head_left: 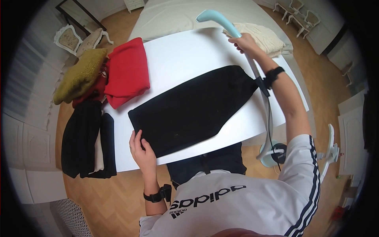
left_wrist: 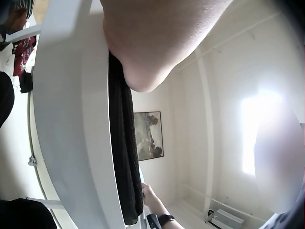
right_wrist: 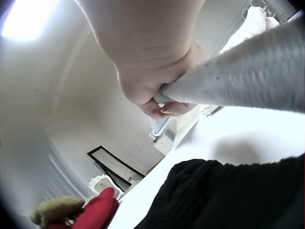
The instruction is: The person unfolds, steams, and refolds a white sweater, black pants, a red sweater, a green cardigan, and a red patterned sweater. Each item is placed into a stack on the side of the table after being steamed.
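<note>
A black folded garment (head_left: 189, 106) lies slantwise across the white table (head_left: 173, 51), its narrower end toward the right. At its near left corner my left hand (head_left: 143, 152) rests with fingers slightly bent over the edge. My right hand (head_left: 245, 42) grips the handle of a light blue garment steamer (head_left: 215, 17) above the far right part of the table. The steamer's head points to the left, away from the garment. From the handle a grey hose (right_wrist: 243, 71) runs down past the right forearm. In the left wrist view the wrist and heel of the hand (left_wrist: 147, 47) hide the fingers.
At the left stand a folded red garment (head_left: 128, 71), an olive knit (head_left: 81, 75) and dark folded clothes (head_left: 81, 138) at the table's edge. A cream knit (head_left: 262, 39) lies at the far right. The steamer's base (head_left: 270, 156) stands on the floor at the right.
</note>
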Tool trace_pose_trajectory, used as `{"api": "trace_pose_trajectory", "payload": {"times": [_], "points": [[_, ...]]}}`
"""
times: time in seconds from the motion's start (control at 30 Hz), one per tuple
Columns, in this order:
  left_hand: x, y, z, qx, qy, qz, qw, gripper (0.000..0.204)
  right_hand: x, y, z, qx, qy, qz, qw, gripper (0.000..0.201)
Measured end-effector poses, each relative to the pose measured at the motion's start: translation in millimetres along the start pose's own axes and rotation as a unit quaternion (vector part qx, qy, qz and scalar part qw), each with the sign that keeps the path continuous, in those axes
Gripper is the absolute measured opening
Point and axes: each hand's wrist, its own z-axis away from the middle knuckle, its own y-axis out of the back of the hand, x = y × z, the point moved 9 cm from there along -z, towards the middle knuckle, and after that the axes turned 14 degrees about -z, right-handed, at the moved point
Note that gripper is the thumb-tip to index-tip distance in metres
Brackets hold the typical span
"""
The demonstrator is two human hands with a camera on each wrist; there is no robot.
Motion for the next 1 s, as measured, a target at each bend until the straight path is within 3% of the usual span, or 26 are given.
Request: {"api": "trace_pose_trajectory", "payload": {"times": [0.07,0.13,0.4,0.5,0.57,0.73,0.8,0.87,0.97,1.0], "points": [[8,2,4,0.041,-0.073,-0.143,0.986,0.032,16,-12,-23,0.005,-0.008,0.004,1.000,0.031],[6,2,3,0.038,-0.060,-0.116,0.991,0.031,36,-22,-41,0.003,-0.046,-0.009,0.999,0.031],[5,0,3,0.023,-0.043,-0.095,0.994,0.031,78,-32,-61,-0.046,-0.044,-0.013,0.998,0.040],[7,0,2,0.026,-0.042,-0.099,0.994,0.031,85,-31,-69,-0.041,-0.041,0.091,0.994,0.055],[5,1,2,0.026,-0.034,-0.100,0.994,0.031,76,-27,-69,0.035,0.035,0.215,0.975,0.068],[5,0,2,0.026,-0.034,-0.096,0.994,0.031,20,-15,-20,-0.020,-0.014,0.309,0.951,0.073],[4,0,3,0.018,-0.037,-0.100,0.994,0.031,24,-9,-10,-0.038,-0.020,0.316,0.948,0.071],[5,-2,2,0.008,-0.054,-0.116,0.992,0.034,-1,13,2,0.074,0.163,0.356,0.917,0.063],[24,8,4,-0.022,-0.018,-0.175,0.984,0.042,-38,30,98,0.065,0.132,0.313,0.938,0.059],[31,13,3,-0.027,-0.016,-0.174,0.984,0.042,-31,33,130,0.066,0.081,0.301,0.948,0.064]]}}
